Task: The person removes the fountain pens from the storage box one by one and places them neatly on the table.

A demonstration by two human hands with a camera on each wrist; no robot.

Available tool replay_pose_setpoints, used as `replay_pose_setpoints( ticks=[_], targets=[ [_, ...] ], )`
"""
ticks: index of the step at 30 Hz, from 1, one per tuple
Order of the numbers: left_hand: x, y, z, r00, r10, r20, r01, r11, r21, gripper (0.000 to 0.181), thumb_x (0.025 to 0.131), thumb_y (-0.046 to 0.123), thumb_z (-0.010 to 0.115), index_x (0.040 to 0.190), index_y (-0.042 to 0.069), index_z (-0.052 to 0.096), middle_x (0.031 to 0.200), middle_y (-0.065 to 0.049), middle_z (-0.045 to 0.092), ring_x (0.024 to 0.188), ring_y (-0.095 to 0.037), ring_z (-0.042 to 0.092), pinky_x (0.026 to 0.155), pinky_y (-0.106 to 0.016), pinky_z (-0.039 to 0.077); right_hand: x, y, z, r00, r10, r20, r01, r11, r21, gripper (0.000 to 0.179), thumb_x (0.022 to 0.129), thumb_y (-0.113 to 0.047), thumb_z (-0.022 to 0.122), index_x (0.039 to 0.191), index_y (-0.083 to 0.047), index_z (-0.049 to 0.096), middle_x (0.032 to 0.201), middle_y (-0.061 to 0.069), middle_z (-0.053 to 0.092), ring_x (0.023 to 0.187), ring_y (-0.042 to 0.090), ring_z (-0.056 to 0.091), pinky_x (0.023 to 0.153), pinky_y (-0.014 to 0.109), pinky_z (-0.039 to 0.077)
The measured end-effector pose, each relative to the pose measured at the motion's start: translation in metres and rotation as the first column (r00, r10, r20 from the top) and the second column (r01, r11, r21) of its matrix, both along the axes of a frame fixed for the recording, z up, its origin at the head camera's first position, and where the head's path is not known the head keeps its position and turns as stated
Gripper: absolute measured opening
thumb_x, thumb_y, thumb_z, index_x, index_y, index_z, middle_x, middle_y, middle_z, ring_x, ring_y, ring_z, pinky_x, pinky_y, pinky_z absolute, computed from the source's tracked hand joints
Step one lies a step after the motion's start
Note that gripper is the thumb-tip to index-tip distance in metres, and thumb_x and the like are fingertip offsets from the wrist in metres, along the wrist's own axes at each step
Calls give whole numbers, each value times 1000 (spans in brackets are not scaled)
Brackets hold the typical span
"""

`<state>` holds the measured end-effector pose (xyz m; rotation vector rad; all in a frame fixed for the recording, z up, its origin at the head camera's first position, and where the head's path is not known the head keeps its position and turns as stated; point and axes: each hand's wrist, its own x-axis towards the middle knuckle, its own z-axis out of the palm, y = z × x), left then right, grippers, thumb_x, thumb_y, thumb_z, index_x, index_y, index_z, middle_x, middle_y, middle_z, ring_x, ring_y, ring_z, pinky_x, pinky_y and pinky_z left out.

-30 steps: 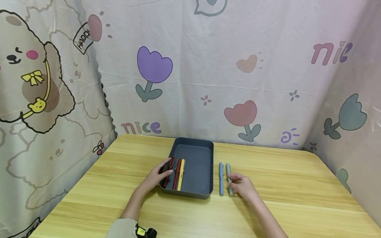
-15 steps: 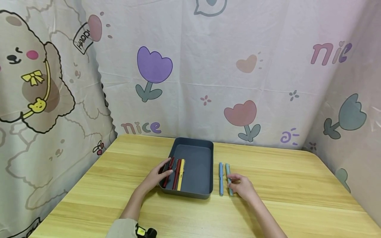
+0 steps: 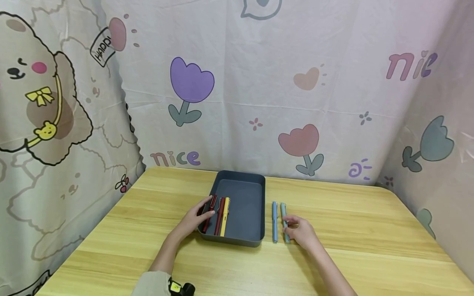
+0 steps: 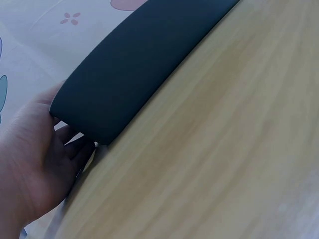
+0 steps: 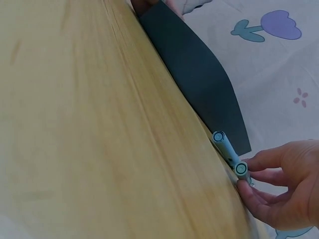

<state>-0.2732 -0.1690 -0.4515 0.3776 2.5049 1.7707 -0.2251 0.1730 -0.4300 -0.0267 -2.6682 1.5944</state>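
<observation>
A dark grey tray (image 3: 244, 205) sits on the table, with two dark red pens (image 3: 210, 213) and a yellow pen (image 3: 224, 217) lying side by side in its left part. My left hand (image 3: 192, 220) grips the tray's left wall, the thumb reaching over the rim beside the leftmost red pen. In the left wrist view, fingers (image 4: 75, 144) show behind the tray's corner. Right of the tray, a blue pen (image 3: 275, 222) lies on the wood. Beside it my right hand (image 3: 301, 233) pinches a light green pen (image 3: 284, 211) between thumb and fingers, at table height.
The light wooden table (image 3: 237, 271) extends around the tray on all sides. A patterned cloth (image 3: 237, 102) hangs behind and at both sides of the table. A black device (image 3: 181, 288) is worn on the left wrist, by a beige sleeve (image 3: 152, 283).
Within the last second the green pen's upper end has tilted slightly to the left in my right hand. The left hand, tray and other pens look unmoved.
</observation>
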Motion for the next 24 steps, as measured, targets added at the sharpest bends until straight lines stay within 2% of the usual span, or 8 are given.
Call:
replay_pose_setpoints(
  ticks=[10, 21, 24],
  targets=[
    [0, 0, 0, 1000, 11, 0, -11, 1000, -7, 62, 88, 24, 62, 143, 13, 35, 145, -19, 27, 129, -36, 27, 99, -52, 29, -1, 2, 0, 1000, 4, -8, -3, 1000, 26, 32, 77, 5, 65, 109, 5, 62, 99, 15, 60, 89, 27, 60, 61, 30, 52],
    [3, 1, 5, 1000, 3, 1, -3, 1000, -4, 64, 87, 27, 63, 143, 12, 36, 145, -19, 27, 130, -37, 25, 99, -52, 27, 0, 4, 2, 1000, -4, 6, 4, 999, 35, 32, 78, 6, 64, 110, 4, 62, 99, 15, 60, 79, 20, 59, 59, 30, 51],
    [0, 0, 1, 1000, 3, -2, -3, 1000, -1, 65, 87, 29, 64, 143, 14, 36, 146, -18, 27, 130, -36, 25, 99, -53, 27, 0, 4, 2, 1000, -1, 6, 1, 999, 47, 32, 78, 6, 65, 110, 3, 62, 99, 15, 59, 72, 18, 58, 58, 30, 50]
  ],
)
